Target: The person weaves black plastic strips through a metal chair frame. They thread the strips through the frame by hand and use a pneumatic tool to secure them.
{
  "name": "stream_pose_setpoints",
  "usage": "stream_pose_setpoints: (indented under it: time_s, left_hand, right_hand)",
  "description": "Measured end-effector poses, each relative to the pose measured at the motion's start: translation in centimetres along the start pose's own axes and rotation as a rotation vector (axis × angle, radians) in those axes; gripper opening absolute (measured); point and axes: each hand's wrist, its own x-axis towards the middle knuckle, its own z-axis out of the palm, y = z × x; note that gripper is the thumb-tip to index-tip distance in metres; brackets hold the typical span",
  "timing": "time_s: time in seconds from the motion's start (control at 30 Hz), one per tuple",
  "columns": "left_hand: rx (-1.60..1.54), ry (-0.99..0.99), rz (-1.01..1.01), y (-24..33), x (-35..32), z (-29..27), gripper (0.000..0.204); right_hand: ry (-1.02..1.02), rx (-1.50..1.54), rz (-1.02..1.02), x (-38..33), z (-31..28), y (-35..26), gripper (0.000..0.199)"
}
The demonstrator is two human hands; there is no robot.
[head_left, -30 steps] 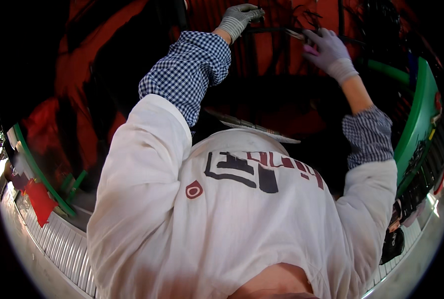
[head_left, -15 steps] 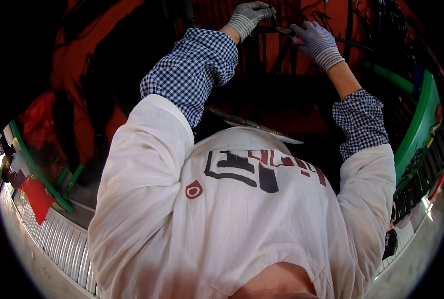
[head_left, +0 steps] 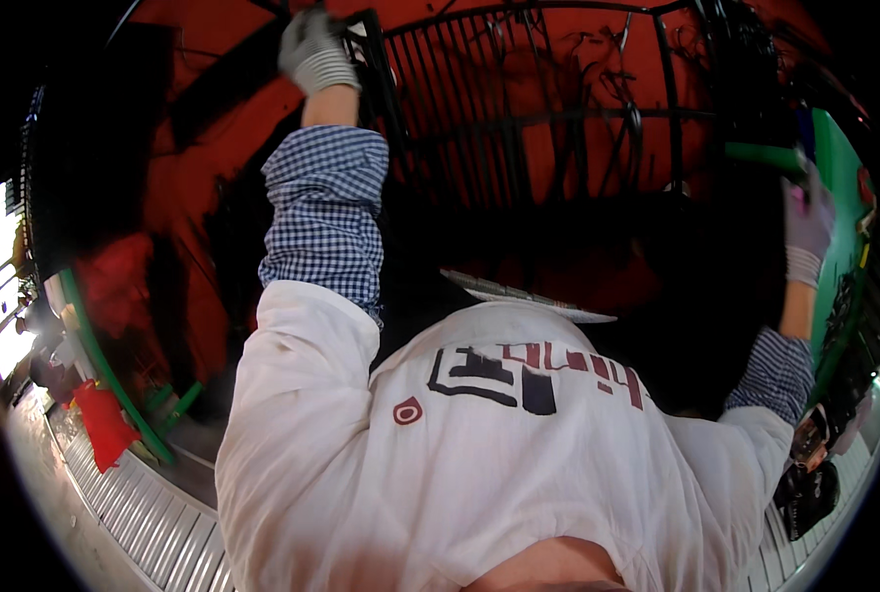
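My left hand (head_left: 318, 54), in a grey glove with a striped cuff, is raised at the upper left beside the end post of a black barred frame (head_left: 534, 118). Motion smears its fingers, so I cannot tell whether they grip anything. At the far right, my right hand (head_left: 811, 227) is closed, in a similar glove, next to a green rail (head_left: 835, 148). A small pink-handled tool (head_left: 801, 200) shows in that hand, blurred; its exact kind cannot be made out. Dark cables or straps (head_left: 627, 118) hang among the frame's bars.
Red sheeting (head_left: 173, 217) lies behind the frame. Another green rail (head_left: 104, 365) with a red cloth (head_left: 104, 424) stands at the left. A flat, pale-edged item (head_left: 529, 296) lies in front of my body. Grey slatted flooring (head_left: 153, 513) shows below.
My left hand has moved left along the black frame. My right hand, with the pink-handled tool, has swung away from the frame to the green rail at right. The view has shifted.
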Motion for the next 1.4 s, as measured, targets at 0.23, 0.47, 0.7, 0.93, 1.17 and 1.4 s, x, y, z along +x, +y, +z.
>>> stream_pose_setpoints:
  time_s: [0.23, 0.47, 0.7, 0.93, 1.17, 1.4]
  left_hand:
    - [-0.023, 0.048, -0.682, -0.1, 2.8, 0.8, 0.041]
    - [0.954, -0.628, 0.022, -11.6, 6.3, 5.6, 0.046]
    - [1.677, -0.850, -0.039, -14.3, 9.0, 14.5, 0.061]
    - [1.865, -1.142, 0.036, -18.3, 14.2, 15.3, 0.063]
    - [1.573, -0.935, 0.032, -8.5, 11.6, 18.4, 0.050]
    - [1.353, -0.624, 0.526, 13.4, 1.7, 17.9, 0.041]
  right_hand:
    - [-0.048, -0.546, 0.589, -4.2, 0.1, 17.9, 0.074]
    - [0.068, 0.388, -0.291, 4.3, 2.3, -5.6, 0.034]
    - [-0.426, 0.486, -0.847, 6.3, 1.3, -34.3, 0.045]
    - [-0.866, 0.353, -0.841, 8.3, 3.3, -39.9, 0.044]
    - [-0.797, 0.399, -0.717, 3.9, -1.3, -36.1, 0.041]
    - [-0.506, 0.493, -0.647, -3.5, -2.8, -31.0, 0.039]
